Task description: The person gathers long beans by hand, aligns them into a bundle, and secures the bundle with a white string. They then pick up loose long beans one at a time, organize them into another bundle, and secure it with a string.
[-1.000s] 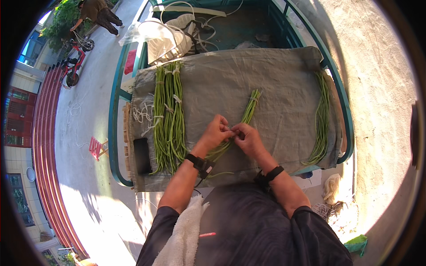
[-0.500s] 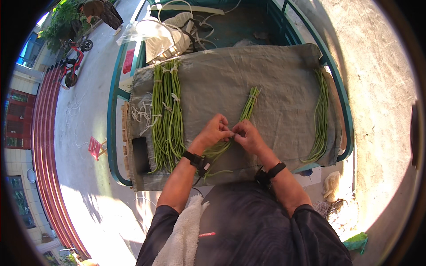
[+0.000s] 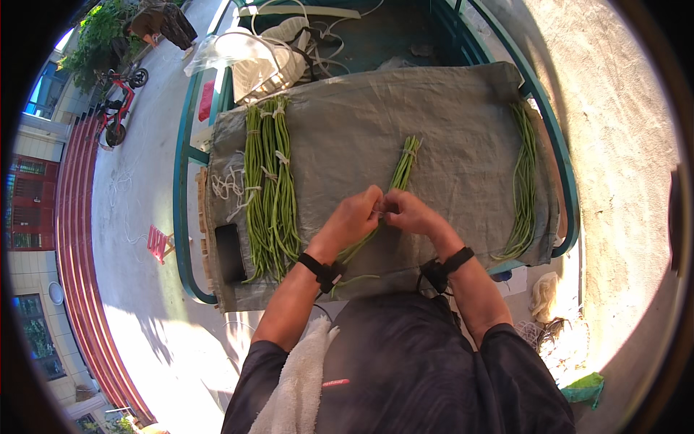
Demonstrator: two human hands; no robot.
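Tied bundles of long beans [image 3: 269, 192] lying finished at frame left on the grey cloth [image 3: 463, 101]. At centre, left hand [image 3: 352, 220] and right hand [image 3: 407, 213] pinching together around the current bunch [image 3: 402, 166], apparently mid-tie. Loose beans [image 3: 522, 181] waiting unbundled at right.

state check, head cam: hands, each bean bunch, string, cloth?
Left hand: closed on middle bean bundle.
Right hand: closed on it too.
Middle bean bundle: tied near far end.
Left bean bundles: tied, lying flat.
Loose beans: untied.
White strings: loose pile.
Grey cloth: spread flat.
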